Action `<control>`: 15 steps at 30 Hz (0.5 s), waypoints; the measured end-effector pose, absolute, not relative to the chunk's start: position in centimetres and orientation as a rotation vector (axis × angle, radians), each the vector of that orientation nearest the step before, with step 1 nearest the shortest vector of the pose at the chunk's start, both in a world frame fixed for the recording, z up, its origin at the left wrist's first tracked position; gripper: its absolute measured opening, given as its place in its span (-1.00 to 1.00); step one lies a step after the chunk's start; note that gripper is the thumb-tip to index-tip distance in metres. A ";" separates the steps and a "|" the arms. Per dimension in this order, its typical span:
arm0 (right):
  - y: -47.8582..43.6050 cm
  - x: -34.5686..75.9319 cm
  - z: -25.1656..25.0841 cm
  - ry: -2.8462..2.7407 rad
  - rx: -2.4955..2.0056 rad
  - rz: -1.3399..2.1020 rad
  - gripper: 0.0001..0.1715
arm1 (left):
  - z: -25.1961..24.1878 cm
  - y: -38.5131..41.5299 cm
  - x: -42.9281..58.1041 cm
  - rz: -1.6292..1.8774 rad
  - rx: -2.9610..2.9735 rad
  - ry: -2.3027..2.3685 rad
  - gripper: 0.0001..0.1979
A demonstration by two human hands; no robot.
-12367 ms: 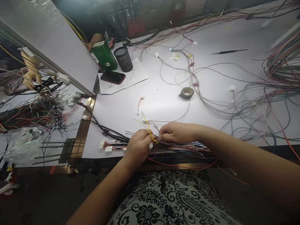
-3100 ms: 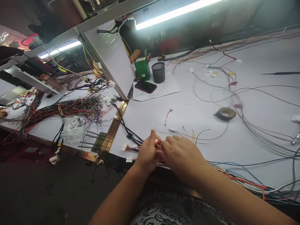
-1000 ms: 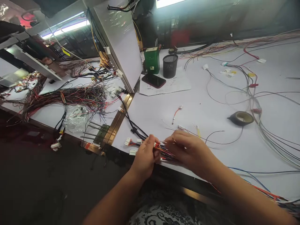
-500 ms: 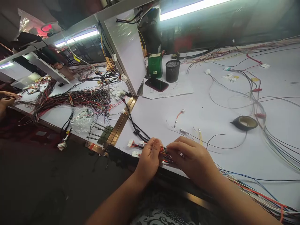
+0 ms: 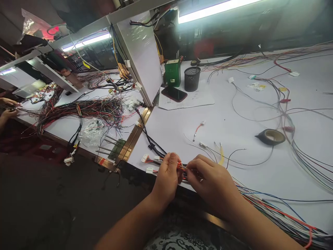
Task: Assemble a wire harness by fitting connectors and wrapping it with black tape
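My left hand (image 5: 168, 175) is closed around a bundle of wires (image 5: 182, 167) at the table's front edge, its thumb on top. Orange and dark strands show in the gap between my hands. Just to the right, my right hand (image 5: 212, 175) pinches some of the wires with thumb and forefinger; its other fingers are curled and partly hidden. White connectors (image 5: 149, 170) on short wires poke out left of my left hand. Black cables (image 5: 153, 146) run from behind that hand toward the divider. Past my right wrist, a long wire bundle (image 5: 273, 208) trails along the table.
A roll of black tape (image 5: 271, 136) lies on the right, near loose wires. Farther back are a phone (image 5: 174, 94) on paper, a mesh cup (image 5: 191, 79) and a green box (image 5: 172, 73). Left of the divider lies a wire heap (image 5: 85, 109); another person's hands (image 5: 9, 108) work beyond.
My right hand has shifted slightly right and its fingers have drawn into a tighter pinch, exposing more orange wire between my hands. My left hand has stayed nearly in place.
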State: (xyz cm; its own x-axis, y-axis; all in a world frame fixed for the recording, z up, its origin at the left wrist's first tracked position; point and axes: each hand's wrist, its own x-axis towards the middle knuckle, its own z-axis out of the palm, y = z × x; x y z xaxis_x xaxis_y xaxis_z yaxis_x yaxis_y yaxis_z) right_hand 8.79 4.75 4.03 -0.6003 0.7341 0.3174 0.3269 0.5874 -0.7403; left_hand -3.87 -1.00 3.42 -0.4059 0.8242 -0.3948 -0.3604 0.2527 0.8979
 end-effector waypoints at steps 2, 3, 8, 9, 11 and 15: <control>4.5 8.7 3.9 -2.208 -0.845 0.822 -0.81 | 3.5 -1.1 -3.7 1.401 0.534 1.544 -0.56; 4.4 8.6 3.8 -2.215 -0.840 0.807 -0.79 | 3.5 -1.1 -3.6 1.405 0.589 1.591 -0.56; 4.1 8.3 3.3 -2.230 -0.848 0.807 -0.75 | 3.2 -1.3 -3.2 1.433 0.819 1.715 -0.58; 4.1 8.3 3.2 -2.233 -0.853 0.820 -0.76 | 2.9 -1.3 -3.2 1.432 0.834 1.714 -0.58; 4.1 8.3 3.0 -2.245 -0.853 0.857 -0.77 | 2.5 -1.4 -3.2 1.422 0.860 1.713 -0.59; 4.3 8.6 3.1 -2.239 -0.877 1.000 -0.78 | 2.1 -1.3 -3.6 1.407 0.923 1.716 -0.61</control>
